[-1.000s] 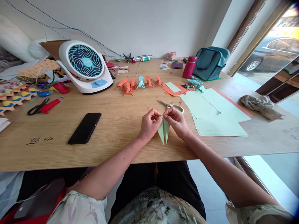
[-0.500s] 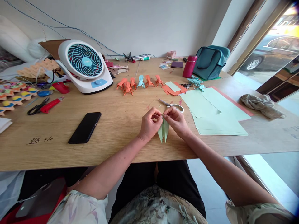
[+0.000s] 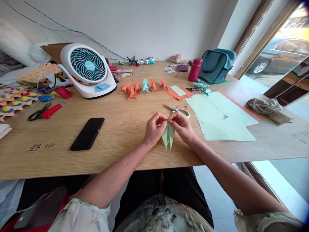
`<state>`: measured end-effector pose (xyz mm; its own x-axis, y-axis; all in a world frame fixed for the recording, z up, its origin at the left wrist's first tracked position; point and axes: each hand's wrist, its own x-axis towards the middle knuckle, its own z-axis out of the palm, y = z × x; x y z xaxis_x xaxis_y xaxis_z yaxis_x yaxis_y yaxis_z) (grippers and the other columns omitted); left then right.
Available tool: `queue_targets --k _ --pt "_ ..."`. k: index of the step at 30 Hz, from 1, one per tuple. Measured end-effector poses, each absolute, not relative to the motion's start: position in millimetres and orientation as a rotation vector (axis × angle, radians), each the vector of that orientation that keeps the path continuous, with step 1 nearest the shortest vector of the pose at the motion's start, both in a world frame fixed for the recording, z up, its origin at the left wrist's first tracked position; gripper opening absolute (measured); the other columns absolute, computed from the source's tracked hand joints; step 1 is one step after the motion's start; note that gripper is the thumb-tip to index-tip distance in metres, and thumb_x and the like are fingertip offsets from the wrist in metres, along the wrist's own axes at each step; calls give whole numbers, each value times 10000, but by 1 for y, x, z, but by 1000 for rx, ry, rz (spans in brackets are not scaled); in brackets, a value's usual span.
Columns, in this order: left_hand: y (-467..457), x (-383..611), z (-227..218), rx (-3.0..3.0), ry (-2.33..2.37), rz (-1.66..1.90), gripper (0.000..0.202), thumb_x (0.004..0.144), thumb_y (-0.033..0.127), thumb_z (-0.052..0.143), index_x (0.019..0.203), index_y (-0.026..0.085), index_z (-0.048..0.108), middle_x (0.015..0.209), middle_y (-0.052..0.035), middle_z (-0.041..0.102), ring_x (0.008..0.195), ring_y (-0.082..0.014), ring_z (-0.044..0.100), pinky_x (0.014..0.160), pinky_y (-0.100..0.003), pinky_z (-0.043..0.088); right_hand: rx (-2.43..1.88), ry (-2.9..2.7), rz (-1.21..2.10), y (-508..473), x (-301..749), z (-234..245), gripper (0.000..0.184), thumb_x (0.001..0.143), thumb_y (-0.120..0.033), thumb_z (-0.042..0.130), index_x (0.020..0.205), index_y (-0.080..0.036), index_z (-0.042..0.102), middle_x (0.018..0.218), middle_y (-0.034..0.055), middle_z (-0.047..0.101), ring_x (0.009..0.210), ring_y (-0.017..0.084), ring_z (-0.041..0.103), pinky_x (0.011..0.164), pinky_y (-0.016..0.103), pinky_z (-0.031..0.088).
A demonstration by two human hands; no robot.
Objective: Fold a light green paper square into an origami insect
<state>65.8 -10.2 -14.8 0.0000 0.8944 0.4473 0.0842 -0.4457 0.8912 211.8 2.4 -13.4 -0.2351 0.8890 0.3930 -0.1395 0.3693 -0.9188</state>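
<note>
At the left of the counter (image 3: 120,129), a red-handled cutter (image 3: 51,110) lies beside black-handled pliers (image 3: 37,113), with a white desk fan (image 3: 89,66) behind. A black smartphone (image 3: 87,134) lies nearer the person, well apart from the work. Farther right, toward the back, stands a row of orange folded-paper figures (image 3: 154,84) with one light blue figure (image 3: 145,85) among them.

The step in hand looks like fine paper folding, worked with fingertips at one narrow end; a next move would seem to call for small, even pressure from both sides, so that the layers do not slip or tear. The left hand (image 3: 154,129) is nearly closed, thumb and forefinger pinched together at the top of a pale green folded paper (image 3: 165,138). That piece is between the hands, in front of the body, its two long points directed toward the person; whether they touch the counter I cannot tell. The right hand (image 3: 182,127) mirrors the left, its thumb and forefinger pinching the same top end, the other fingers curled in.

White-handled scissors (image 3: 173,110) lie just beyond the right hand. Farther right are overlapping pale green sheets (image 3: 224,129), then a crumpled cloth (image 3: 271,110).
</note>
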Motion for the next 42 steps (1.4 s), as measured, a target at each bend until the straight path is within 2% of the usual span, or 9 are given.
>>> queue_targets --k 8,13,22,28,32,38,42 --pt "-9 64 -15 1584 1023 1490 41 816 200 590 779 184 584 736 24 592 673 -105 550 637 -218 443 -693 -1496 1110 5 213 -17 392 805 -590 764 825 -239 589 756 -1 560 685 149 490 600 295 425" --pt "-8 61 -15 1589 1059 1454 129 840 269 601 745 181 603 700 22 593 662 -112 527 639 -229 437 -689 -1502 1111 6 213 -20 373 814 -574 763 833 -240 598 771 5 573 703 156 518 619 304 442" --pt "-6 59 -15 1575 1064 1444 172 838 321 635 752 174 615 693 16 606 644 -107 524 623 -225 438 -734 -1491 1139 4 217 -18 373 820 -570 755 917 -237 618 839 13 614 751 156 563 670 305 478" --pt "-6 58 -16 1600 1078 1449 147 838 298 639 759 175 626 708 15 616 662 -107 544 645 -225 454 -779 -1500 1145 4 219 -18 388 794 -574 777 824 -220 621 756 4 600 680 138 526 612 289 440" --pt "-5 57 -15 1612 1089 1423 133 824 289 642 752 178 626 702 12 616 661 -112 563 637 -229 476 -789 -1494 1127 6 218 -20 407 774 -600 776 818 -225 626 759 12 619 682 148 549 611 299 457" --pt "-6 52 -9 1619 1083 1344 191 832 332 627 719 179 615 623 30 576 585 -105 549 564 -219 484 -806 -1521 1079 4 219 -24 300 826 -512 749 832 -230 647 772 17 648 699 159 585 626 308 475" --pt "-5 50 -8 1661 1094 1316 189 821 335 640 716 179 620 642 26 594 601 -102 553 565 -208 497 -817 -1549 1050 5 221 -27 226 862 -446 722 847 -228 662 784 14 654 697 151 584 635 303 468"
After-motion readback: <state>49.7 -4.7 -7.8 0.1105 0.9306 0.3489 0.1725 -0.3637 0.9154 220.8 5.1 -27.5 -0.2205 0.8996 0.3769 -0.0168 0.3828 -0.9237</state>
